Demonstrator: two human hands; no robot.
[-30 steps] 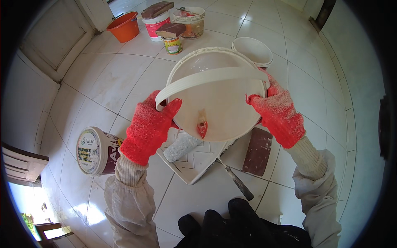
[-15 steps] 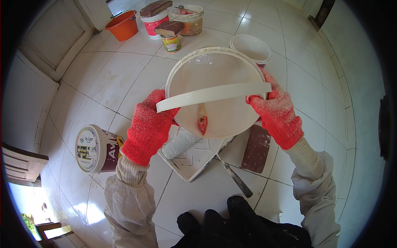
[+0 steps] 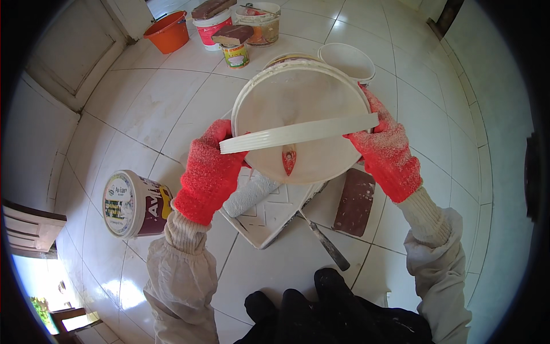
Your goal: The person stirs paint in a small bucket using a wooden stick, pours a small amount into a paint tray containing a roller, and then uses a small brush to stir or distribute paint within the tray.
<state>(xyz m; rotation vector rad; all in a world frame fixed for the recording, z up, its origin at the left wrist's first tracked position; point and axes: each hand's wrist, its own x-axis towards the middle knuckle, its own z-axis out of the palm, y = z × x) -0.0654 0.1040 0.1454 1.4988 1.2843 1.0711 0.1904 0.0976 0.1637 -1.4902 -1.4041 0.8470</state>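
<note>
Glossy white tiles point(image 3: 143, 109) border a pale wall point(image 3: 504, 109) while left fingers point(image 3: 217, 131) and right fingers point(image 3: 378, 109) curl wide around a white bucket point(image 3: 258, 92).

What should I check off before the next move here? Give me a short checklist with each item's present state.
1. Left hand on the white bucket: ok, it grips the left side.
2. Right hand on the bucket: ok, it grips the right side.
3. Bucket opening free of the handle: not ok, the handle spans it.
4. Bucket free of loose items: not ok, a red-ended tool is inside.
5. Roller in the paint tray: ok, it lies at the left side.
6. Bucket's base clear of the tray: cannot tell, the base is hidden.
</note>
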